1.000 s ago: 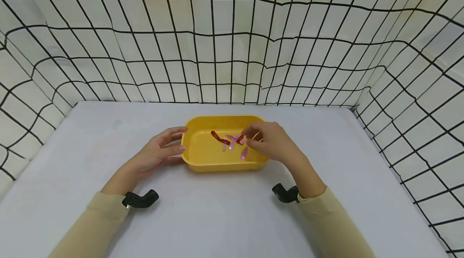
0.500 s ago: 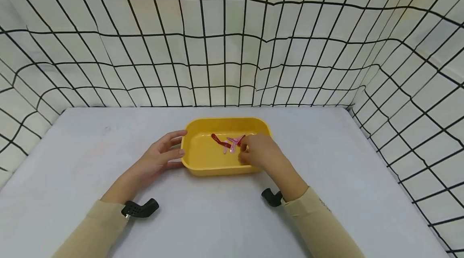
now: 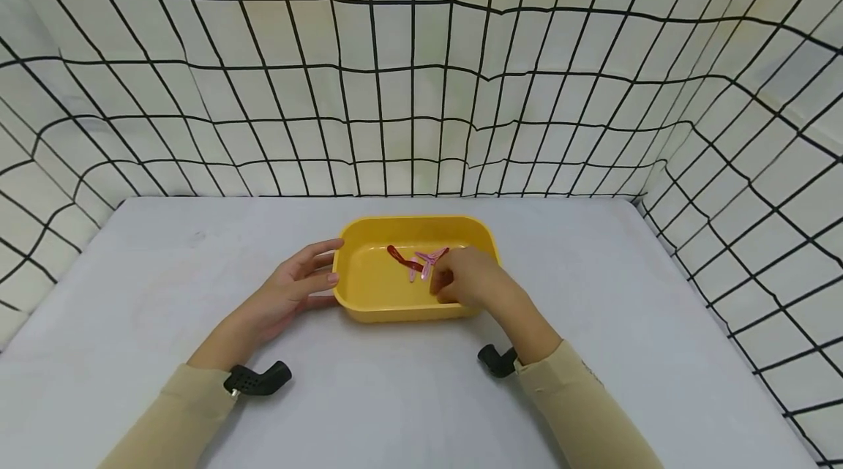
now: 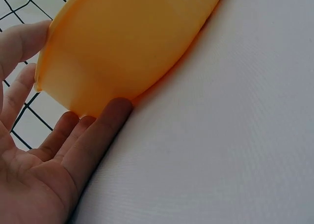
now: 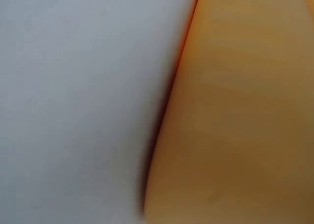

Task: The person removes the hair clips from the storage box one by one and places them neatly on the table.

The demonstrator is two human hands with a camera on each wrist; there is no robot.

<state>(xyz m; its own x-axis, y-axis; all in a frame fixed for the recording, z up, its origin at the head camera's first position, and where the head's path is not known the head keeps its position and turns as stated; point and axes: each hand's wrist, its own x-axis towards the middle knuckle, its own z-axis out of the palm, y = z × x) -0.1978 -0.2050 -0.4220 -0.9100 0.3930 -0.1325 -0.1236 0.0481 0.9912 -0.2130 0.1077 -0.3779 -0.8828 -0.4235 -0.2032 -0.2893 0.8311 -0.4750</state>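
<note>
A yellow tray (image 3: 369, 314) stands on the white table in the head view. Inside lie red and pink hair clips: a long red clip (image 3: 399, 256) and several pink clips (image 3: 428, 261) in a loose cluster. My left hand (image 3: 296, 282) touches the tray's left end, its fingers spread and nearly straight; the left wrist view shows the hand (image 4: 54, 155) with its fingertips against the tray wall. Over the tray's right part, my right hand (image 3: 467, 279) reaches down with curled fingers. It covers part of the clips, and whether its fingertips pinch one is hidden.
Black wire grid panels (image 3: 411, 88) rise behind the table and along both sides. White tabletop (image 3: 395, 396) surrounds the tray. The right wrist view holds only the tray's outer wall (image 5: 235, 111) and tabletop.
My right hand has lowered into the tray, toward its near side, and now covers the pink clip that lay apart there. My left hand stays at the tray's left end.
</note>
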